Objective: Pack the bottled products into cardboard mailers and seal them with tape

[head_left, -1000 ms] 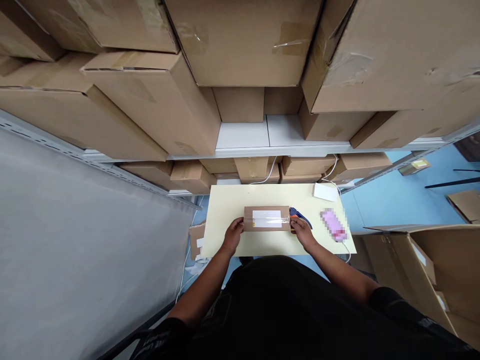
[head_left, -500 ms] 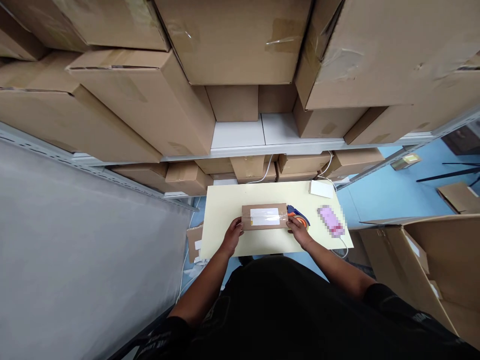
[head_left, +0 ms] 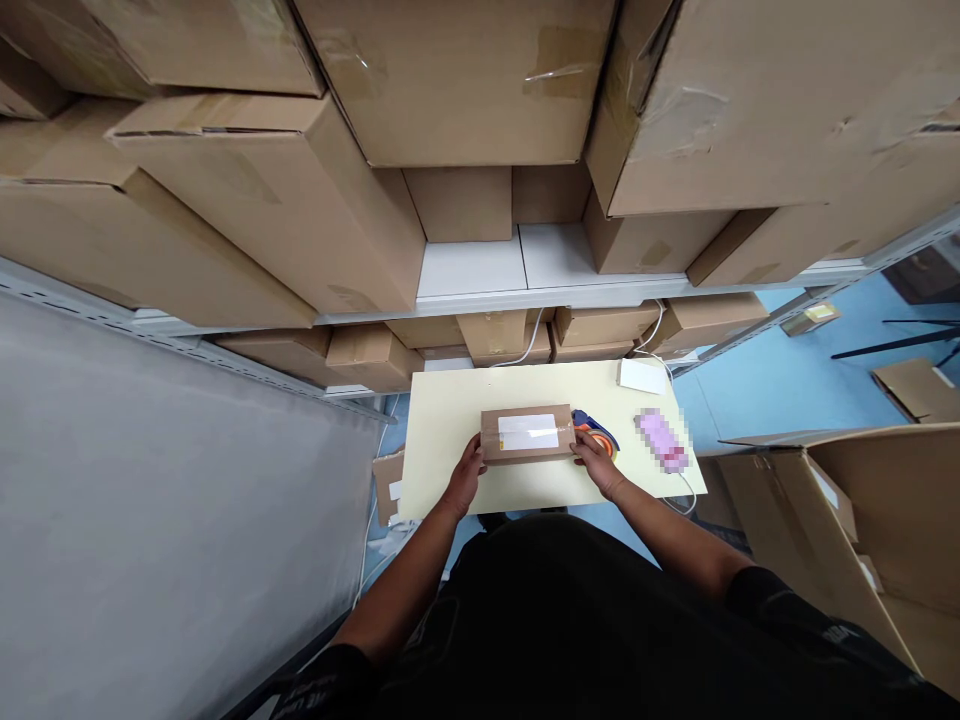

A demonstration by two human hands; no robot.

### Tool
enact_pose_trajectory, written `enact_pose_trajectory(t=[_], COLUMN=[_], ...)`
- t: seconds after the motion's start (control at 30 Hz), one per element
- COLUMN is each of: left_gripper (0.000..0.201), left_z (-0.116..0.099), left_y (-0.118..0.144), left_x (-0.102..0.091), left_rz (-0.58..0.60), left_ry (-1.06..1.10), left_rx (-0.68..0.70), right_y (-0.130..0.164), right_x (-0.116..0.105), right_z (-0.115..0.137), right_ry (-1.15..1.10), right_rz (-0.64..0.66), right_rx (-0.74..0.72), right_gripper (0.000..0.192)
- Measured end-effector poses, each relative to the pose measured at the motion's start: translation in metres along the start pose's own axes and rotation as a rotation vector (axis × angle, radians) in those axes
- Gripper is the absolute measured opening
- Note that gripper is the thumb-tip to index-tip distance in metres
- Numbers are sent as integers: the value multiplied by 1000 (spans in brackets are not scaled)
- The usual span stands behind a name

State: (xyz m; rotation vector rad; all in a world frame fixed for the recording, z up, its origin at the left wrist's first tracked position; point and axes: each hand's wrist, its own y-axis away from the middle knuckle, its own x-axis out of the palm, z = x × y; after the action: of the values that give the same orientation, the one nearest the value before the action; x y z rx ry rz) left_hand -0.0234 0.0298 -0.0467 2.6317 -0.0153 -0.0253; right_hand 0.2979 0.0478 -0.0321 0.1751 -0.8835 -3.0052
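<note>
Pale yellow, the worktop (head_left: 442,400) sits in front. Over its middle is a brown box (head_left: 528,456); I can't tell if it touches down. The left hand (head_left: 466,475) grips its left end, the right hand (head_left: 596,464) its right end. Its near side shows more than a moment ago, so it seems a bit tipped in their grip. Just right is a blue tape tool (head_left: 591,419). A white label (head_left: 527,432) lies on top of the box.

- The pale yellow table (head_left: 442,425) bore a blue tape dispenser (head_left: 603,439), a white box (head_left: 641,377) near its far edge and a pink object (head_left: 661,440), blurred over.
- The white upper shelf (head_left: 472,272) carried large cardboard boxes (head_left: 262,205).
- The lower shelf (head_left: 448,365), beyond the table, held smaller boxes (head_left: 367,360).
- On the blue floor (head_left: 724,400), to the right, lay a brown carton (head_left: 911,392).
</note>
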Motion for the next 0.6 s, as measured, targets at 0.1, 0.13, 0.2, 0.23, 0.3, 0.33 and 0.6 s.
enact_pose_trajectory(t=[0.1,0.13,0.2,0.23,0.3,0.33,0.6], left_gripper=[69,72,75,76,74,73,75], left_z=[-9,-12,-16,-18,-19,-19,-6], left_y=[6,6,5,4,-1,-3,-13], left_x=[-6,-8,-11,-12,-13,-14,-20], left_rz=[-23,-35,-55,-59,-70,-78,-104], left_ry=[-92,-115,-145,-151,-154,-150,-46], left_rx=[55,57,32,17,-9,-20,-87], right_y=[1,1,0,-1,-4,-6,-16], right_x=[1,2,5,7,11,13,15], right_z=[10,12,16,17,17,17,11], right_ry=[30,40,51,54,54,52,-2], right_rz=[-1,-7,-18,-17,1,8,-15], right_rx=[-3,-1,4,4,-3,-4,48], right_gripper=[53,55,56,56,54,52,52])
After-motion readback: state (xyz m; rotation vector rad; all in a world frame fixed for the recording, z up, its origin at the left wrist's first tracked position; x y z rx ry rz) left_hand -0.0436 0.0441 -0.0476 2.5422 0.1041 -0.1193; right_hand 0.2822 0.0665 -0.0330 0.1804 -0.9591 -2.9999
